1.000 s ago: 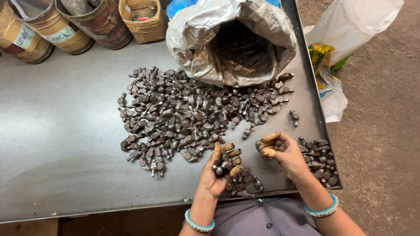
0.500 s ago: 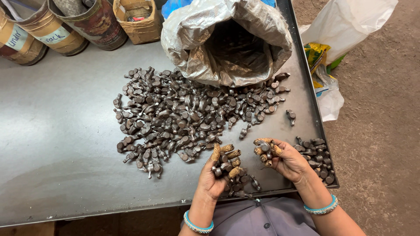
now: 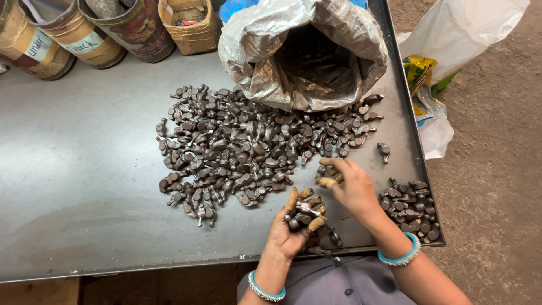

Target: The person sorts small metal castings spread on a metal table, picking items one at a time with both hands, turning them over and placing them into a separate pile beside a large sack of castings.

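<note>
The left hand, low in the frame just right of centre, was cupped palm-up and closed loosely around a clutch of small dark metal parts, its wrapped fingertips curled up about them. Just above and to the right, the right hand reached palm-down toward the lower edge of the big heap of parts; its fingertips, also wrapped in tan tape, were drawn together, apparently pinching one piece, though what lay under them was mostly hidden.

Judged from this, the work in hand was sorting: pieces picked singly from the heap and gathered in the left palm. The next pick would call for a fine pinch on one small piece without scattering its neighbours, and the full left hand looked close to needing emptying.

A smaller separate pile lay at the lower right corner of the metal table, just beside the right wrist, well apart from the heap. One stray piece lay between them.

At the top centre a crumpled grey sack lay on its side, mouth open toward the heap, its dark inside showing more of the parts. In the upper left stood round tins with paper labels, contents not clear, and a small brown box holding some small items. A white plastic bag lay on the ground at the upper right.
</note>
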The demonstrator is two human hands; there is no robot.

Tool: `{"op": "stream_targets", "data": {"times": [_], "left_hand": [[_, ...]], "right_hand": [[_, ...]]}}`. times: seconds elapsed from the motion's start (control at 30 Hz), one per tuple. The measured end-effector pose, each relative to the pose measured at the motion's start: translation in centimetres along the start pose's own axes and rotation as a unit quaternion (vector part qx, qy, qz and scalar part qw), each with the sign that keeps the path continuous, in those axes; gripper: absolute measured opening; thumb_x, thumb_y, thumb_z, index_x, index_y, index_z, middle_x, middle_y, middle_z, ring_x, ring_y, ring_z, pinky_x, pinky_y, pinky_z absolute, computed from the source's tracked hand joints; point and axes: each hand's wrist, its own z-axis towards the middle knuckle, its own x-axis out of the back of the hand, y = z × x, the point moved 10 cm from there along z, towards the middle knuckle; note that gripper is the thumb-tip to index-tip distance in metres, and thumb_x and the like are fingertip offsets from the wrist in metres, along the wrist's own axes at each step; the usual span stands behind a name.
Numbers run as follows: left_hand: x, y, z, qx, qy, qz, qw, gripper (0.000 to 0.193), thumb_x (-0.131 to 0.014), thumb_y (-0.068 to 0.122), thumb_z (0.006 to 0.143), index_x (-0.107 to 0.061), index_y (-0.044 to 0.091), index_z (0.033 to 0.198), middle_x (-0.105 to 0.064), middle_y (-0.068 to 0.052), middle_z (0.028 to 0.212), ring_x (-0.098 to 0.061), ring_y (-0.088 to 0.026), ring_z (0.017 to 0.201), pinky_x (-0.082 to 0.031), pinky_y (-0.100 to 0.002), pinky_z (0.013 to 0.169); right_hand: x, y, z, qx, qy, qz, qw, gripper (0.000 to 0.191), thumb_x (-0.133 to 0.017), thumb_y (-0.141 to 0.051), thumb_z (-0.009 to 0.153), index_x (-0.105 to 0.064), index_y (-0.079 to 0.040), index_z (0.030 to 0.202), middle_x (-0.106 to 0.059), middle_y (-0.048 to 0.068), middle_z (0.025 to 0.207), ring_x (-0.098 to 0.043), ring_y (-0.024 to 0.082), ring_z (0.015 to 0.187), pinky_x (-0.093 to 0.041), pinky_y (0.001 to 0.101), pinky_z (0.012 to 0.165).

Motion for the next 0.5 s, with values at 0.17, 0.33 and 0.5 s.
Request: {"op": "stream_targets", "data": {"times": [0.17,0.33,0.5], "left_hand": [[0.4,2.0,-0.3,-0.042,0.008,-0.015,0.999,0.043,-0.067,0.035,0.098,-0.065,0.002,0.125,-0.072,-0.017,0.112,-0.071,-0.032,0.1,-0.064,-0.05,0.082],[0.3,2.8,-0.8,-0.054,0.002,-0.005,0.999,0.044,-0.068,0.036,0.096,-0.066,0.003,0.125,-0.073,-0.016,0.112,-0.071,-0.033,0.102,-0.064,-0.049,0.082],[-0.2,2.4,-0.9,-0.042,0.008,0.006,0.999,0.046,-0.068,0.038,0.094,-0.066,0.003,0.124,-0.073,-0.017,0.114,-0.071,-0.034,0.103,-0.063,-0.048,0.081]], "right_hand": [[-1.8,-2.5,-0.2,0.144,0.048,-0.109,0.982,0.037,-0.084,-0.014,0.072,-0.07,-0.01,0.106,-0.063,0.014,0.098,-0.059,0.035,0.098,-0.051,0.0462,0.085],[-2.6,2.2,0.0,0.099,0.027,-0.022,0.994,0.032,-0.08,-0.007,0.076,-0.067,-0.009,0.105,-0.07,0.009,0.102,-0.067,0.026,0.097,-0.056,0.0382,0.084],[-4.1,8.3,-0.5,-0.063,-0.06,0.488,0.868,0.051,-0.079,0.0,0.077,-0.055,-0.007,0.122,-0.069,0.011,0.109,-0.072,0.017,0.097,-0.064,0.0307,0.081]]}}
